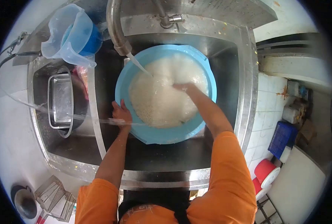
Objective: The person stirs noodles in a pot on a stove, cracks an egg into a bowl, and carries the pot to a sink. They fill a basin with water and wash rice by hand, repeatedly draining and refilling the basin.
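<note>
A large light-blue basin (149, 136) sits in the steel sink, holding cloudy whitish water with pale grains (151, 100) under it. Water runs into it from the faucet (122, 46) at the upper left. My left hand (122, 114) grips the basin's left rim, thumb and fingers bent around the edge. My right hand (182, 87) reaches into the cloudy water near the middle; its fingers are under the surface and hidden.
Left of the basin, a smaller sink bay holds a metal tray (61, 100). A translucent pitcher (67, 35) and a blue container (93, 40) stand above it. At right are a blue basket (281, 139) and red containers (265, 169).
</note>
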Demonstrator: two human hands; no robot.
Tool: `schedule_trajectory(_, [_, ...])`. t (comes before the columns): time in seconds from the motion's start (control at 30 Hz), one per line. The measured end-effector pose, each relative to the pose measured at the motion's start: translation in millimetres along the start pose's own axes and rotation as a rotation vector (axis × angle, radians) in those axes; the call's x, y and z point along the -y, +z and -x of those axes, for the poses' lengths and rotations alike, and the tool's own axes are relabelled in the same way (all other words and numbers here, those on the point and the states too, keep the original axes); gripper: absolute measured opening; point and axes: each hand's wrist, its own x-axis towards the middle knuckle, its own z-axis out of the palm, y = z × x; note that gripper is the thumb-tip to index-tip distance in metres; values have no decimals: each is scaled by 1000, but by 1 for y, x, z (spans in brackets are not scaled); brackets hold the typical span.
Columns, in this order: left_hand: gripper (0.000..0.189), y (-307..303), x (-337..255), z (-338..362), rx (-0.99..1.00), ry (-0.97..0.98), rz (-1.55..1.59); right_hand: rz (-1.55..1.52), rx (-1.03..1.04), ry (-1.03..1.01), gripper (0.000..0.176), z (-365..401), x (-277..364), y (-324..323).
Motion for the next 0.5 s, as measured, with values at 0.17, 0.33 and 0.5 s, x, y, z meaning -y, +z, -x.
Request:
schedule_trajectory(0.17, [34,5,3,1,20,6,125,50,-99,175,74,68,-10,11])
schedule_trajectory(0.33, [33,7,9,9,19,86,154,41,-220,113,72,74,-49,118])
schedule_trajectory(0.5, [32,5,15,13,70,120,200,-136,-273,392,66,88,-12,214])
